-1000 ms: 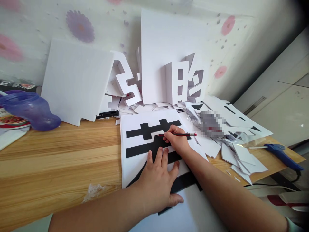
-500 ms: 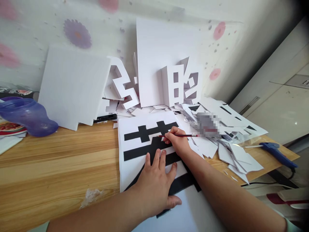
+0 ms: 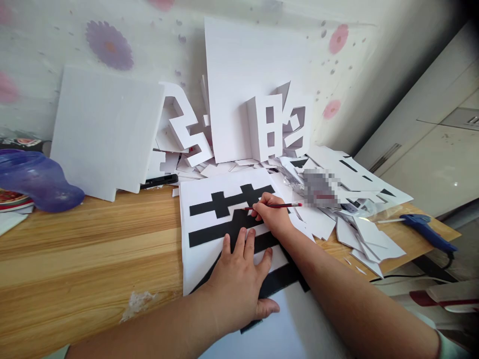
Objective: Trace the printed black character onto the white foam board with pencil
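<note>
My left hand [image 3: 239, 279] lies flat with its fingers spread, pressing on a black cut-out character [image 3: 209, 237] that rests on a white board [image 3: 196, 269]. In my right hand [image 3: 272, 214] is a thin red and black pencil [image 3: 284, 205], pinched between thumb and fingers. Its tip touches or hovers just over the upper part of the cut-out, near the edge of a black stroke. The lower middle of the cut-out is hidden beneath my left hand, and part of its right side beneath my right hand and forearm.
Behind the board stand white three-dimensional characters [image 3: 254, 129] and upright white boards [image 3: 101, 134]. White offcuts [image 3: 318, 224] are heaped at right, beside a blue glue gun [image 3: 430, 232]. At left lies a purple translucent item [image 3: 48, 184]; a crumpled clear scrap [image 3: 138, 303] lies on the wooden table [image 3: 93, 254].
The whole view has shifted slightly, so things sit a little further left and higher. The pencil tip has moved slightly along the cut-out; my left hand stays pressed in place.
</note>
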Demonstrator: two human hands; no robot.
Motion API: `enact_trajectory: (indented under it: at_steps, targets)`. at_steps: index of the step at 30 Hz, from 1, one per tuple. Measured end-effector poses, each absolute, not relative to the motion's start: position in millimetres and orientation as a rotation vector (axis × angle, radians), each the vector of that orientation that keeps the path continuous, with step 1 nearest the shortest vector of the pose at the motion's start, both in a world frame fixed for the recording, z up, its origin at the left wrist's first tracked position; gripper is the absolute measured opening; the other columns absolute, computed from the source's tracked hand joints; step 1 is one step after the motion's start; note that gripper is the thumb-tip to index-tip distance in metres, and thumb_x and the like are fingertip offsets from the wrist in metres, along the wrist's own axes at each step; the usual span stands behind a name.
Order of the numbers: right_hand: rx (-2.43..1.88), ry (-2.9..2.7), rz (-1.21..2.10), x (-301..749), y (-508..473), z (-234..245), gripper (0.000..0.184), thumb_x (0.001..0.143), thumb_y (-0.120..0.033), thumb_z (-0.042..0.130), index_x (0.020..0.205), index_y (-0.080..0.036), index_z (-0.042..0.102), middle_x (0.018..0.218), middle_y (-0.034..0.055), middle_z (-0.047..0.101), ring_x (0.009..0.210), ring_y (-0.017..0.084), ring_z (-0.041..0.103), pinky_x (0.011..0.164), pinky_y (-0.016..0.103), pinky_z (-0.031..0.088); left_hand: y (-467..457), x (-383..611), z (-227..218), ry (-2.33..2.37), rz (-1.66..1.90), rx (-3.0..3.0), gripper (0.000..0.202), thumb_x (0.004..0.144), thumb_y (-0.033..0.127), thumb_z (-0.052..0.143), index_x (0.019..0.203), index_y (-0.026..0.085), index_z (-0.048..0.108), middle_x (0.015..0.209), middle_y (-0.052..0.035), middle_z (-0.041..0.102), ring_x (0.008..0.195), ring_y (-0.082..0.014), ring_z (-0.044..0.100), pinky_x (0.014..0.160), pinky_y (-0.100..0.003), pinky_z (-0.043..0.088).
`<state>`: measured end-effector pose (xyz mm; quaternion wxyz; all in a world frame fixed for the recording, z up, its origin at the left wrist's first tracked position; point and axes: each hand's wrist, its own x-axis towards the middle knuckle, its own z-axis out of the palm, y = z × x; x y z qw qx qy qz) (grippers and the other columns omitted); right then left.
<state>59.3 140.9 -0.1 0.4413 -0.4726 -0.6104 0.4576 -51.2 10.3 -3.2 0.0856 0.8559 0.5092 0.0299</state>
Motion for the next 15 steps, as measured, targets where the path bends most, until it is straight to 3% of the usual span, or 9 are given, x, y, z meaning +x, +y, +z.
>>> enact_trajectory:
  at_steps: [15]
  targets:
    - [-1.195,-1.365,1.140,69.1,149.7,-7.3,0.016,0.062,-0.020,0.054,0.054,-0.021,0.040,0.044,-0.0038,0.056,0.039,0.010,0.048,0.040,0.022,0.038,10.2,-52.1,-6.9,1.526,0.122,2.561,0.090,0.072,0.078,0.041,0.142,0.022,0.035,0.149,-0.0306,0.013,0.138,-0.0444,0.002,0.103,-0.070,0.009]
